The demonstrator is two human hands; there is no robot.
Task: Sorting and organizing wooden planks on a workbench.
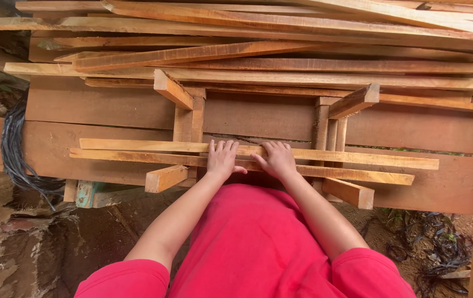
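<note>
Two long thin wood strips lie side by side across the counter, pale and flat. I see my left hand and right hand pressed flat on them near the middle, fingers spread wide, gripping nothing. Both strip ends stick out free past the wooden frame legs. More stacked planks crowd the far side.

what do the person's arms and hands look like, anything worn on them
Both arms are bare from the short red sleeves down to the wrists. The left hand and the right hand wear no gloves, and no rings, watch or bracelets show. The fingers are uncovered. The sleeves match the plain red shirt, with no markings visible.
</note>
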